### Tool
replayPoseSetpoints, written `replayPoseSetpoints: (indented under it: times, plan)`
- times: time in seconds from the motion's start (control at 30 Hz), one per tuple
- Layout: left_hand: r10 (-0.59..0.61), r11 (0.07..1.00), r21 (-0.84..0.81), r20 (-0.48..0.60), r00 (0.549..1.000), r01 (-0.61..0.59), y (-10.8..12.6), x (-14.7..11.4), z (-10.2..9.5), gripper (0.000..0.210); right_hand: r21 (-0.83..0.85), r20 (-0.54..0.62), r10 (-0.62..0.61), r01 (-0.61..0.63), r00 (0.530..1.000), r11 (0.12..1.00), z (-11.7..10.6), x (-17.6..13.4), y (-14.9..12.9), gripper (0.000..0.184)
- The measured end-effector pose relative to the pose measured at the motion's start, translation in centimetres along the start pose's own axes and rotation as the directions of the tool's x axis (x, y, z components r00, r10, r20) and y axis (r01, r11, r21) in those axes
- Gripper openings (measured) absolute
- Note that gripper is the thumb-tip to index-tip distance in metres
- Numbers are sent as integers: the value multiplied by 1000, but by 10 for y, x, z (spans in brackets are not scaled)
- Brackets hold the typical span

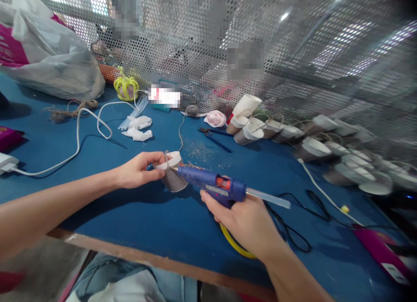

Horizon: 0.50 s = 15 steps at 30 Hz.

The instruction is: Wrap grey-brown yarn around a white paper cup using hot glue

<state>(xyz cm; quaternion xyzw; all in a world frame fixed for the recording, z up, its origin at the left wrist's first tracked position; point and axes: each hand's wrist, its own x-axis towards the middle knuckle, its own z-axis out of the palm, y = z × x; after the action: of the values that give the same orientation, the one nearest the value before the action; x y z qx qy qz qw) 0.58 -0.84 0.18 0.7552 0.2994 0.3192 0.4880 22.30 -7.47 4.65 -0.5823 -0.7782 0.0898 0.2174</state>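
In my left hand (145, 168) is a small paper cup (175, 179), its rim white and its side wound with grey-brown twine. The fingers pinch it near the rim, and the cup leans a little above the blue table. My right hand (243, 217) grips a blue hot glue gun (208, 180), a clear glue stick (269, 197) jutting from its back end. The gun's nozzle meets the cup at the rim, beside the twine. From a grey ball of twine (191, 110) at the back, a strand runs toward the cup.
Several twine-wrapped cups (249, 132) stand in rows at the back right. Blue-handled pliers (216, 139), a pink fabric rose (215, 119) and crumpled white tissue (138, 128) lie behind my hands. A white cable (78, 137) crosses the left; a black cord (293, 232) loops at right. Perforated metal closes off the back.
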Motion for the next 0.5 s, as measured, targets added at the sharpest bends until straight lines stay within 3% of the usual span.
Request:
replayPoseSetpoints:
  times: [0.07,0.23,0.5]
  plan:
    - [5,1000,3,1,1000,-5,0,0,0,16,4,0,51,-51,999,999,-1,0,3,26]
    - [-7,1000,22,11,1000,7,-1,0,-1,16,189,42,212,-216,976,958,-3,3,9,29]
    - [23,1000,-8,17,1000,-23,-1,1,0,16,245,81,255,-267,964,932,-4,3,6,27]
